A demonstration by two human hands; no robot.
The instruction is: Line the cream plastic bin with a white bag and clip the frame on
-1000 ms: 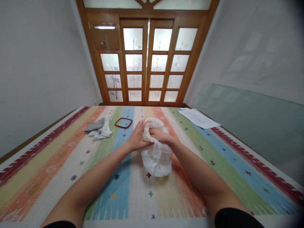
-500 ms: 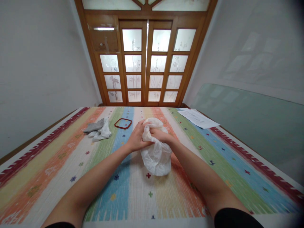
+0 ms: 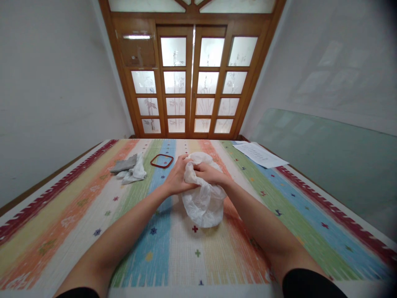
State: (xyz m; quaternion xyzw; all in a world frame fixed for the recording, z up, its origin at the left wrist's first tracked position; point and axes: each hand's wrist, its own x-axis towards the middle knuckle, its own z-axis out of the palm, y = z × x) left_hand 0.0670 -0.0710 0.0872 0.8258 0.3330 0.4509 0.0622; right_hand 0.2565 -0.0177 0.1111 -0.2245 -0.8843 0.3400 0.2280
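A crumpled, thin white plastic bag (image 3: 204,207), its sides puffed out and wrinkled, is held over the middle of the table. My left hand (image 3: 180,177) grips its bunched edge from the left, thumb toward me. From the right, my right hand (image 3: 209,173) closes on the folds near the upper middle, and its fingertips are partly hidden in the material. Both hands are close together. Whether anything is inside the bag I cannot tell.
A striped cloth (image 3: 182,256) covers the table. Left of my hands lie a grey and white cloth bundle (image 3: 133,170) and a dark red rounded frame (image 3: 161,167). Printed paper (image 3: 260,155) lies at the back right. Beyond the table stand wooden glass-paned doors (image 3: 190,82).
My right hand has shifted slightly within the bag's folds, and the bag's lower part has changed shape a little. Both hands keep their hold.
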